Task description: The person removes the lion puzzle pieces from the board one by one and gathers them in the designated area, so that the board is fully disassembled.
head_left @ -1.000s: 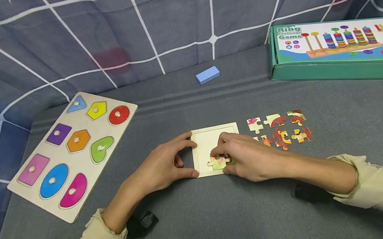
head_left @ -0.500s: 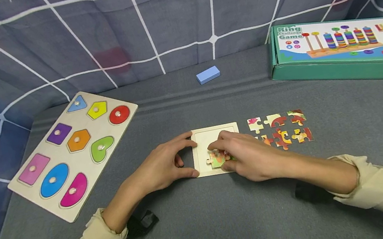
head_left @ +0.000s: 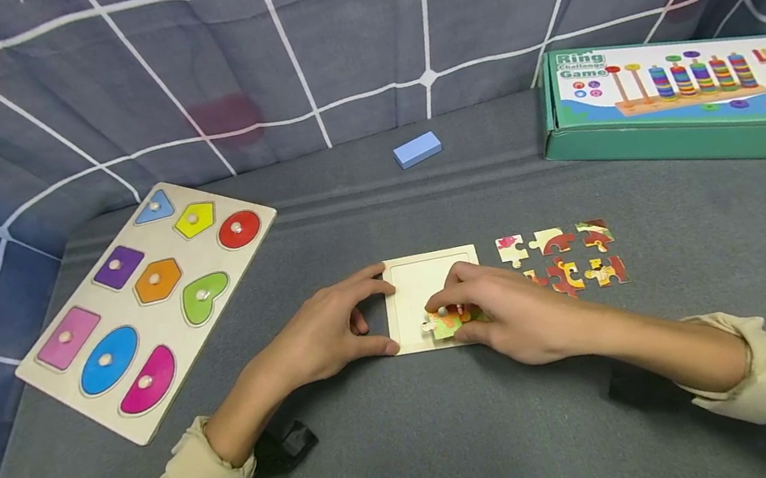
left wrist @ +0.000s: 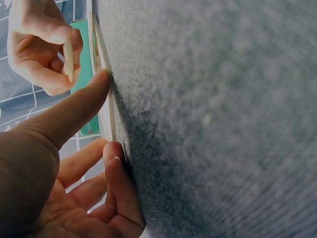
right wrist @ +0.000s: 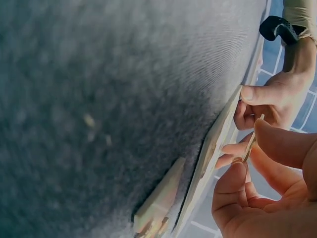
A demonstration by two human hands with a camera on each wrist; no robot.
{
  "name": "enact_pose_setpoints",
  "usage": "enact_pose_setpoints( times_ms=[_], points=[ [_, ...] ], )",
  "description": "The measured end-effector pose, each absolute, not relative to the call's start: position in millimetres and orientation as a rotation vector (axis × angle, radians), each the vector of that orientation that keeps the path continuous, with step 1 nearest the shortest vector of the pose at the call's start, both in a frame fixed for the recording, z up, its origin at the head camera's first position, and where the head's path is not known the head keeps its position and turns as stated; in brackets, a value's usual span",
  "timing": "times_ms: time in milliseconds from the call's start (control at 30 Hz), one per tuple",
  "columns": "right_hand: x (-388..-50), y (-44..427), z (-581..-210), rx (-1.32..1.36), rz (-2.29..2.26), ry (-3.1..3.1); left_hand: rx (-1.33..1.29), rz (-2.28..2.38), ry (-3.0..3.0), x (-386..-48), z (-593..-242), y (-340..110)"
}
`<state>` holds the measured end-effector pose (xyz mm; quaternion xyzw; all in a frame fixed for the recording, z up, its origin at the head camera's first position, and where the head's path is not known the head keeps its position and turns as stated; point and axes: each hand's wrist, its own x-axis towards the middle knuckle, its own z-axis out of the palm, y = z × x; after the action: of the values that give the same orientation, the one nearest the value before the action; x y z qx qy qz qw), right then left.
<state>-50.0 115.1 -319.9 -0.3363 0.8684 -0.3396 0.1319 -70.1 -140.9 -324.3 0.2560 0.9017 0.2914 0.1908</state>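
Observation:
A square pale wooden puzzle tray [head_left: 415, 286] lies on the grey cloth. My left hand [head_left: 316, 336] holds its left edge, thumb at the near corner and a fingertip at the far corner. Above the tray's near part, my right hand [head_left: 517, 314] pinches a green and yellow jigsaw piece [head_left: 445, 325] between thumb and index finger. Both wrist views show that piece [right wrist: 249, 147] tilted and lifted off the tray. Some colour shows inside the tray in the right wrist view, too blurred to make out. Several loose jigsaw pieces [head_left: 566, 274] lie right of the tray, one partly behind my right hand.
A shape-peg board [head_left: 171, 318] with coloured knobbed shapes lies at the left. Near the back stands a small blue block [head_left: 417, 150]. A green ring game box [head_left: 700, 135] sits at the back right, before the gridded curtain [head_left: 349, 33].
My right hand has shifted a little to the right with the jigsaw piece, which is now more tilted. The left hand has stayed in place on the tray.

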Motion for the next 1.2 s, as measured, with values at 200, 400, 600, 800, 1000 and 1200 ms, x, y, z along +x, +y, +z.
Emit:
enact_pose_setpoints(
  times_ms=[200, 400, 600, 800, 1000, 1200],
  points=[
    [-45.1, 122.3, -314.2, -0.936, -1.019, 2.500, 0.705, 0.806, 2.531, -70.7, -324.5, -139.7],
    [-44.7, 133.6, -312.1, -0.910, -1.063, 2.509, 0.712, 0.808, 2.532, -70.6, -325.3, -139.1],
    [-47.3, 144.9, -313.5, -0.907, -1.093, 2.514, 0.701, 0.805, 2.538, -70.3, -325.3, -139.0],
    [-46.5, 154.7, -314.9, -0.897, -1.101, 2.534, 0.695, 0.803, 2.544, -69.8, -324.8, -139.3],
    [-43.5, 169.6, -313.2, -0.885, -1.129, 2.498, 0.690, 0.805, 2.543, -69.2, -324.1, -139.5],
    [-39.2, 186.9, -313.7, -0.920, -1.102, 2.550, 0.703, 0.809, 2.545, -68.9, -324.2, -139.7]
  ],
)
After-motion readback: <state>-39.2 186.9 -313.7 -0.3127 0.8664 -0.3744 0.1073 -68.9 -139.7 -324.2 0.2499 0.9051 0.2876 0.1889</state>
